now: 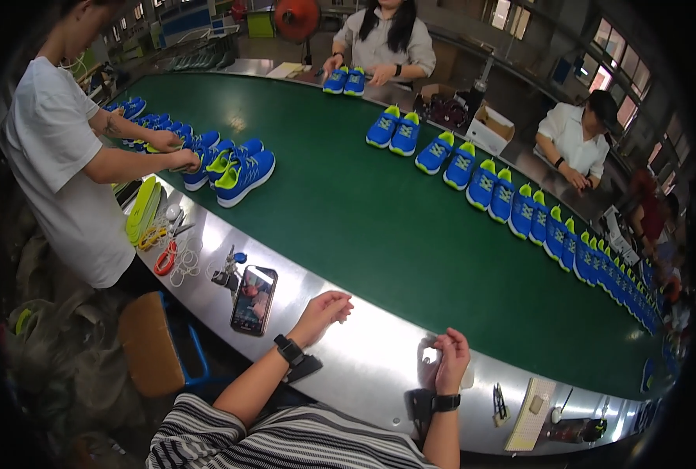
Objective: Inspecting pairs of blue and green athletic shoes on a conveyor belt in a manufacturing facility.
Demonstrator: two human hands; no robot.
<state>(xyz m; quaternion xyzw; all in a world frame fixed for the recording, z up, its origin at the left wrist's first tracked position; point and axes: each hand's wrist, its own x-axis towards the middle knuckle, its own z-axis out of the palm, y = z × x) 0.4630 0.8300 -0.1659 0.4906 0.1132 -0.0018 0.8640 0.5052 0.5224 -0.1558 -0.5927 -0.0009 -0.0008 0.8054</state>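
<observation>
My left hand hovers over the metal edge of the workbench, its fingers loosely bent and nothing visible in them. To its left a phone leans upright with a lit screen. My right hand is raised above the same metal edge, fingers half curled and slightly apart, holding nothing that I can see. Beyond both hands runs a green conveyor belt. Pairs of blue sneakers with lime-green linings line its far side, curving away to the right. More blue sneakers stand at the belt's left.
A co-worker at left handles sneakers; another across the belt has a pair between their hands. Red-handled scissors, cord and green insoles lie at left. A notepad and tweezers lie right. A stool stands nearby.
</observation>
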